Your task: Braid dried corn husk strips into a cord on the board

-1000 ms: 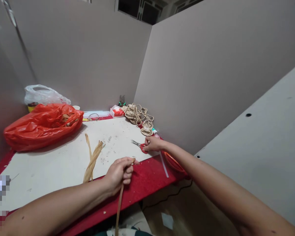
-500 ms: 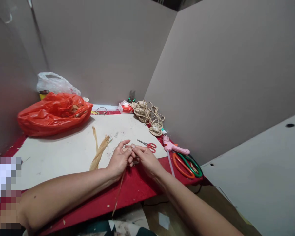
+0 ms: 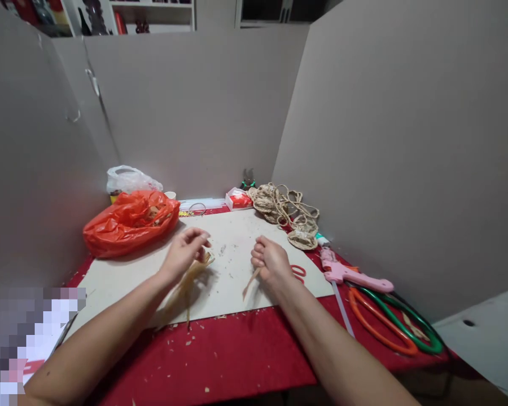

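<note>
My left hand (image 3: 187, 252) is closed, its fingers curled over the tied end of a bundle of tan dried-husk strips (image 3: 189, 282). The bundle is smeared by motion and casts a shadow on the white board; its loose ends trail toward the near edge. My right hand (image 3: 272, 260) makes a fist around a narrow tan husk strip (image 3: 250, 285), which hangs out below the fingers. Just beyond the right wrist lie scissors with red handles (image 3: 298, 273), their blades hidden behind the hand. The two hands are apart, above the white board (image 3: 232, 287).
A red plastic bag (image 3: 127, 225) stands at the left back. Coiled rope (image 3: 275, 203) lies at the right back, near a red-and-white box (image 3: 239, 199) and pliers (image 3: 248, 179). A pink glue gun (image 3: 355, 277) and large orange-and-green-handled tools (image 3: 381, 321) occupy the right edge. Grey panels surround the table.
My hands have parted from working together. The left has moved to the husk bundle and gripped it; the right has closed into a fist with the strip. The camera view has shifted.
</note>
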`<state>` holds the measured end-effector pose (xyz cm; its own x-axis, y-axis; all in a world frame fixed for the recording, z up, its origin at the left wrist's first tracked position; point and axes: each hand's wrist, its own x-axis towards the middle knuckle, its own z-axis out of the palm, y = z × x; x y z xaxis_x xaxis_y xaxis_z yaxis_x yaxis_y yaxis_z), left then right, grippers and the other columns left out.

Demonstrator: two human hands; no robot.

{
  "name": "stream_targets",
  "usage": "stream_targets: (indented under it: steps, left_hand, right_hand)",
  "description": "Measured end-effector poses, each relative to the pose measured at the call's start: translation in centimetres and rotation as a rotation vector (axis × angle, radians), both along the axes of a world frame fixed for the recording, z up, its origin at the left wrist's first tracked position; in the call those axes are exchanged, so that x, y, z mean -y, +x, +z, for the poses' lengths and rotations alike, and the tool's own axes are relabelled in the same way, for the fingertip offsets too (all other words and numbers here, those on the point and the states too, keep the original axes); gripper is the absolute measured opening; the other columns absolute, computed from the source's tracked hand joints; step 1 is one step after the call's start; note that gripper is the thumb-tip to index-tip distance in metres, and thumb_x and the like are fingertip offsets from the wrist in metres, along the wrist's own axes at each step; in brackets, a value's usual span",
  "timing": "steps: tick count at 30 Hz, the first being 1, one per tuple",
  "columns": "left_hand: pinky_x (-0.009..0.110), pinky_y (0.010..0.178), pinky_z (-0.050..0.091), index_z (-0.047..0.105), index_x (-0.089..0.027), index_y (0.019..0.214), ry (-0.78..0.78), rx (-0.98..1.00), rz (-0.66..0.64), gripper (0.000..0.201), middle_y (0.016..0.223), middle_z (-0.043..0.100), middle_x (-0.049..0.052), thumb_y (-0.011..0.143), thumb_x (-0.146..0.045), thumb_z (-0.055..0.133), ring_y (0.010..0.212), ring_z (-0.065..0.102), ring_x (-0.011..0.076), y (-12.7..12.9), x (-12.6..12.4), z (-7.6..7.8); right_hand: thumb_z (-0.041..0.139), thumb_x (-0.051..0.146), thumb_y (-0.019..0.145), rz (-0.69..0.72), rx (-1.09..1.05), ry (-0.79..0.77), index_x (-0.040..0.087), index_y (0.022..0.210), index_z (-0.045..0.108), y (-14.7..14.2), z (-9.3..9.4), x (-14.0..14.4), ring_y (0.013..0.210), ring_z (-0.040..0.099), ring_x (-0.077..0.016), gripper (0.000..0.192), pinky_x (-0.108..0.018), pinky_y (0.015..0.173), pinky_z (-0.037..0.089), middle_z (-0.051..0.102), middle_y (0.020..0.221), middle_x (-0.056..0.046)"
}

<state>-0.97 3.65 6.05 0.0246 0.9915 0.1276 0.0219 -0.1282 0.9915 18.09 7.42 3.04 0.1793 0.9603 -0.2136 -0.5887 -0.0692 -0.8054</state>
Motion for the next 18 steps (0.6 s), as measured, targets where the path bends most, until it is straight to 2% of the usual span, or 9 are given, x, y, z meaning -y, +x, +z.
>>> stream_targets:
  steps: [2,5,7,10,12,15,18]
  left_hand:
    - [0.022,0.047,0.037,0.055,-0.016,0.074,-0.003,-0.276,0.1,0.027,0.064,0.059,0.0,0.073,-0.042,0.062,0.045,0.045,0.0077,-2.7,-1.6,-0.2]
    - [0.024,0.051,0.034,0.054,-0.018,0.058,-0.047,-0.773,0.24,0.029,0.055,0.055,0.001,0.067,-0.042,0.066,0.051,0.049,0.0134,-5.4,-3.8,-1.6]
    - [0.025,0.055,0.033,0.052,-0.018,0.052,-0.142,-0.875,0.317,0.03,0.054,0.055,0.003,0.058,-0.039,0.073,0.06,0.055,0.0184,-6.1,-4.9,-2.9]
    - [0.025,0.056,0.034,0.052,-0.018,0.05,-0.215,-0.795,0.303,0.026,0.052,0.055,0.002,0.051,-0.025,0.077,0.062,0.057,0.0194,-5.9,-5.8,-4.2]
    - [0.024,0.054,0.035,0.053,-0.018,0.053,-0.208,-0.716,0.261,0.02,0.051,0.054,0.0,0.055,-0.021,0.072,0.056,0.055,0.0164,-5.4,-5.8,-4.5]
    - [0.023,0.052,0.039,0.052,-0.017,0.064,-0.189,-0.565,0.207,0.014,0.059,0.059,0.001,0.066,-0.025,0.064,0.053,0.055,0.0132,-5.0,-5.0,-3.7]
    - [0.023,0.056,0.044,0.051,-0.017,0.073,-0.171,-0.328,0.149,0.018,0.073,0.064,0.003,0.069,-0.03,0.062,0.059,0.059,0.0111,-4.8,-3.5,-2.0]
  right_hand:
    - [0.05,0.019,0.079,0.045,-0.017,-0.004,0.02,0.068,0.041,-0.3,-0.9,-0.2,0.03,0.019,-0.0025,0.014,-0.013,0.029,0.013,0.027,0.041,0.012]
    - [0.051,0.022,0.078,0.132,-0.018,-0.024,0.02,0.068,0.041,-1.2,-1.4,0.1,0.03,0.018,-0.0024,0.014,-0.012,0.029,0.013,0.026,0.041,0.012]
    - [0.054,0.023,0.077,0.203,-0.006,-0.041,0.019,0.068,0.041,-1.9,-1.5,0.5,0.03,0.018,-0.002,0.016,-0.012,0.029,0.012,0.026,0.04,0.013]
    - [0.059,0.023,0.073,0.291,0.019,-0.058,0.019,0.066,0.039,-2.6,-1.6,1.1,0.03,0.018,-0.001,0.022,-0.011,0.03,0.011,0.027,0.04,0.013]
    - [0.06,0.021,0.072,0.319,0.036,-0.062,0.019,0.065,0.039,-2.8,-1.7,1.3,0.031,0.018,-0.0007,0.022,-0.011,0.03,0.011,0.027,0.041,0.013]
    - [0.058,0.018,0.073,0.339,0.061,-0.061,0.017,0.068,0.045,-3.0,-1.5,1.3,0.031,0.017,-0.0009,0.013,-0.012,0.031,0.011,0.026,0.04,0.013]
    - [0.06,0.016,0.071,0.371,0.08,-0.042,0.016,0.068,0.047,-3.8,-0.7,1.4,0.032,0.018,-0.0009,0.013,-0.013,0.031,0.009,0.027,0.04,0.013]
